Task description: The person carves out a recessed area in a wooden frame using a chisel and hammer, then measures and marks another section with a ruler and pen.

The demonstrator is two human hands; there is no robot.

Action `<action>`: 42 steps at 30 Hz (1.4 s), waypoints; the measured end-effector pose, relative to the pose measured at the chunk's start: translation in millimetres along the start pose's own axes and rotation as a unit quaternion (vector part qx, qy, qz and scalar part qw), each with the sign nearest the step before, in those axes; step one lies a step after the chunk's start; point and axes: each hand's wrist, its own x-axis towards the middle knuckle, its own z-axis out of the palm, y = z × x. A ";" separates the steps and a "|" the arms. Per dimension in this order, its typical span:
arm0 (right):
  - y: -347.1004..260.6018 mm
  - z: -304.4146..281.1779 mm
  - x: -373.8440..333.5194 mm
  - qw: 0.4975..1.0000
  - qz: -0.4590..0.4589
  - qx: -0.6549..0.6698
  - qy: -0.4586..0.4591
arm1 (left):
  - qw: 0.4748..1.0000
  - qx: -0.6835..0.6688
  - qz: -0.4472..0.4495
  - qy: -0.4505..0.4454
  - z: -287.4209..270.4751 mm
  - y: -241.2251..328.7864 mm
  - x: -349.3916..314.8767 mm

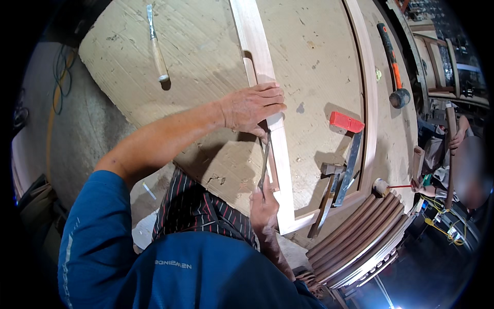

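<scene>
A pale wooden frame [284, 175] lies on the cardboard-covered table [200, 56], its near rail in front of me. My left hand [254, 107] is wrapped over this rail from above, fingers across its top and thumb low by the inner edge. In my right hand [265, 208], near the rail's closer end, is a slim, dark metal tool [265, 165]; its kind is unclear, since the fist hides its handle. The tool runs along the rail's left side, its far end close to my left thumb. A chisel [157, 54] with a wooden handle lies apart at the upper left.
Inside the frame rest a red-handled tool [347, 122] with a dark flat blade and another flat-bladed tool [324, 203]. A mallet [394, 77] lies beyond the far rail. Curved wooden strips [355, 239] are stacked at right. Another person's hand [459, 135] holds wood nearby.
</scene>
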 end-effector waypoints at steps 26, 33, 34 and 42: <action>21.6 2.4 10.4 0.995 -0.083 0.045 0.020 | 1.000 -0.001 -0.007 0.003 -2.3 2.6 -1.0; 29.9 4.4 11.1 0.995 -0.074 0.068 0.017 | 1.000 -0.004 0.000 0.003 -0.3 1.8 0.0; 29.4 4.8 11.2 0.994 -0.088 0.057 0.022 | 1.000 -0.005 0.001 0.004 0.0 1.3 -0.3; 29.2 14.2 8.6 0.985 -0.155 0.022 0.067 | 1.000 -0.019 0.005 0.007 -0.6 -0.8 1.5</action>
